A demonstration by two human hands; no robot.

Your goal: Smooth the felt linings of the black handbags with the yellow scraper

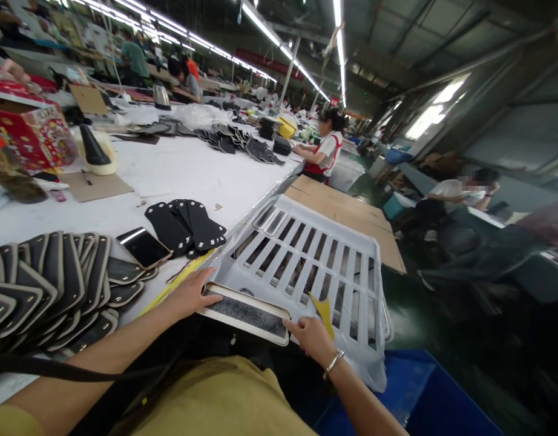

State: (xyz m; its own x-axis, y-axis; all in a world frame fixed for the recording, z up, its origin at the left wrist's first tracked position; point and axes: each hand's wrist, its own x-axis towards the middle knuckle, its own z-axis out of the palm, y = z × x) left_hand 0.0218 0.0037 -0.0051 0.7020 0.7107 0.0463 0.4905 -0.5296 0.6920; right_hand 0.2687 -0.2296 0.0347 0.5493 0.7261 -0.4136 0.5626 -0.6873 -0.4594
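Between my two hands lies a long panel (249,315), dark grey and fuzzy in the middle with a pale rounded border. At its left end my left hand (195,293) grips it, the thumb lying over the top. My right hand (310,338) pinches its right end between thumb and fingers. The panel is at the near edge of a grey slatted plastic rack (301,272). A yellow scrap (323,312) sticks up from the rack beside my right hand. At the rack's far left corner are two narrow white-edged frames (270,219).
Stacked dark pieces with pale edges (56,284) cover the left of the white table (188,175). Nearby lie a phone (144,247) and black rounded pieces (188,227). A cardboard sheet (342,212) lies beyond the rack, a blue bin (424,387) below right. A co-worker (324,148) stands farther along.
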